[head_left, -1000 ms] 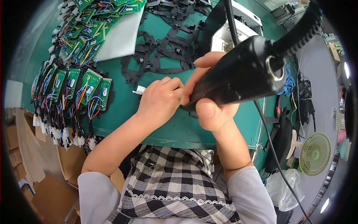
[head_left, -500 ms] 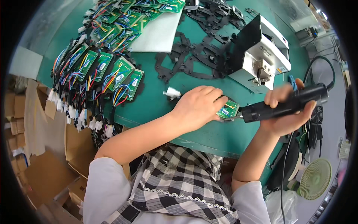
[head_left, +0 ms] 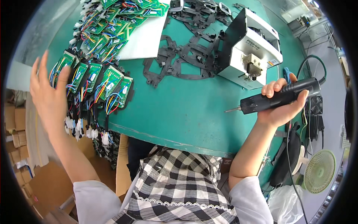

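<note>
My left hand [head_left: 49, 89] is out at the far left with fingers and thumb spread. It is at the left end of a row of green circuit boards [head_left: 128, 85] on black plates, with coloured wires and white plugs [head_left: 105, 139] hanging over the table edge. The leftmost board [head_left: 65, 59] lies close to its fingers; whether they touch is unclear. My right hand [head_left: 282, 98] is wrapped around a black electric screwdriver [head_left: 281, 98], its thin bit [head_left: 232, 109] pointing left above the green table.
A heap of wired boards [head_left: 117, 28] and a white foam sheet [head_left: 147, 42] lie behind the row. Black plastic frames [head_left: 179, 59] stand beyond, beside a white-and-black machine [head_left: 250, 48]. Cardboard boxes [head_left: 48, 183] are at left, a green fan [head_left: 319, 171] at right.
My left hand has swung from the middle of the table to the row at the left. The board under the screwdriver and the white plug beside it have gone from the middle.
</note>
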